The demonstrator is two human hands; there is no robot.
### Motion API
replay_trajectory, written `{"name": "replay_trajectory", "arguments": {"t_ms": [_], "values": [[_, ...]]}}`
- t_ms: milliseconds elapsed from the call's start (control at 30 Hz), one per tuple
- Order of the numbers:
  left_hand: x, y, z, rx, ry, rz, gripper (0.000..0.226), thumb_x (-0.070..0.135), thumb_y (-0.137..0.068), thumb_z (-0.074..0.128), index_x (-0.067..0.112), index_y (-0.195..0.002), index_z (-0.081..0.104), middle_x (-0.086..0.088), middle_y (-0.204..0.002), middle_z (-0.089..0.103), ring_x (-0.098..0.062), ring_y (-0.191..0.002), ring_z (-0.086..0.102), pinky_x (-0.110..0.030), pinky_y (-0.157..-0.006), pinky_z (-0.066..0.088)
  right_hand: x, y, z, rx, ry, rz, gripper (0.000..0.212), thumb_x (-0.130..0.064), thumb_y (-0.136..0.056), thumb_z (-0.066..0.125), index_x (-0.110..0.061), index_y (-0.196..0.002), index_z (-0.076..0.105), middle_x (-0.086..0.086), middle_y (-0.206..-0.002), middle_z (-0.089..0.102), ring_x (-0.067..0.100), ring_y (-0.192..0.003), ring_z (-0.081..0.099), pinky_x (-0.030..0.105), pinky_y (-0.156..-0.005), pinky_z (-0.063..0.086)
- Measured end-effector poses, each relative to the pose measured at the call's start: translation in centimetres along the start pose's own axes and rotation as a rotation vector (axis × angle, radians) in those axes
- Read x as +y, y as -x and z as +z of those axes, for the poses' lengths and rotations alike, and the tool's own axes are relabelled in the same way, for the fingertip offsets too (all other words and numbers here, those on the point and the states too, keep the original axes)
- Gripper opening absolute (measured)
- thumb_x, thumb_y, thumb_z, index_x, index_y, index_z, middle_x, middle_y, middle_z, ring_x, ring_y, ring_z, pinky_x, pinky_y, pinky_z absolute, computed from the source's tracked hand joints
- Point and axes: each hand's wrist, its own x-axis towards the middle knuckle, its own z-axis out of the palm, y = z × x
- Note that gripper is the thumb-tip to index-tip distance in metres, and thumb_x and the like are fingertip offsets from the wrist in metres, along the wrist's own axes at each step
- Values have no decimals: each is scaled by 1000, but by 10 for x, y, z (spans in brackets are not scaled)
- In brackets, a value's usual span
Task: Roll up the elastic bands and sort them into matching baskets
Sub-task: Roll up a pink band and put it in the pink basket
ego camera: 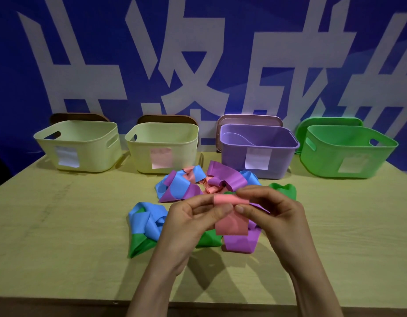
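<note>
Left hand (191, 218) and right hand (275, 209) meet above the middle of the tabletop (60, 225), each pinching one end of a pink band (231, 225) between thumb and curled fingers. The band's top is wound into a short roll between the thumbs, and its loose tail hangs flat below.

The tabletop is pale wood, its near edge crossing the bottom of the view. Behind it a blue banner (106, 42) with large white characters fills the far wall.

Four baskets stand in a row along the far edge. From left to right they are a cream basket (92, 152), a second cream basket (181, 152), a purple basket (234, 154) and a green basket (323, 156). Each has one paper label on its near wall, four labels in all. Four lids stand behind them: two brown, one pinkish and one green.

Loose bands lie in a tangle between the baskets and the hands, in four colours: blue, purple, pink and green. A blue and green clump (145, 223) sits near left of the hands, and a mixed heap (186, 184) lies further back. A purple band (240, 243) lies under the pink tail, and a green band (285, 188) lies beyond the right hand. They overlap too much for an exact count.
</note>
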Motion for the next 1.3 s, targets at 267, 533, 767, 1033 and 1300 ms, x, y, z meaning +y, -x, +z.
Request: {"name": "replay_trajectory", "arguments": {"t_ms": [267,533,767,1033,1300], "values": [[-1,1,5,90,-6,72,15,23,-66,68,25,-77,78,-2,-82,75,-10,-76,69,-19,-68,54,0,2,6,-36,61,66,29,-21,-69,70,-15,-98,68,-5,-91,73,6,-85,65,15,-71,50],[-5,-1,2,81,2,60,23,24,-67,68,23,-89,76,-3,-92,75,-13,-87,70,-22,-70,55,5,0,8,10,67,105,18,-27,-72,67,-14,-83,72,0,-78,71,6,-75,61,19,-68,48],[-11,-2,-1,47,-1,-84,16,12,-79,65,13,-95,67,-3,-82,75,-11,-76,70,-25,-70,58,3,-1,6,48,-152,142,14,-12,-78,60,-7,-88,68,-5,-76,70,3,-69,61,14,-55,47],[-14,-7,-3,114,-50,-41,13,4,-69,74,8,-82,72,-8,-75,73,-16,-72,70,-23,-61,56,1,-1,4,0,-135,144,24,5,-75,63,-10,-92,69,-4,-85,74,3,-75,66,14,-59,49],[-11,-6,-4,68,-23,-30,31,24,-61,73,11,-89,71,-4,-80,74,-14,-76,71,-27,-69,59,5,-1,-1,-53,3,60,32,17,-74,63,-11,-88,68,-7,-86,74,4,-82,68,15,-67,51]]}}
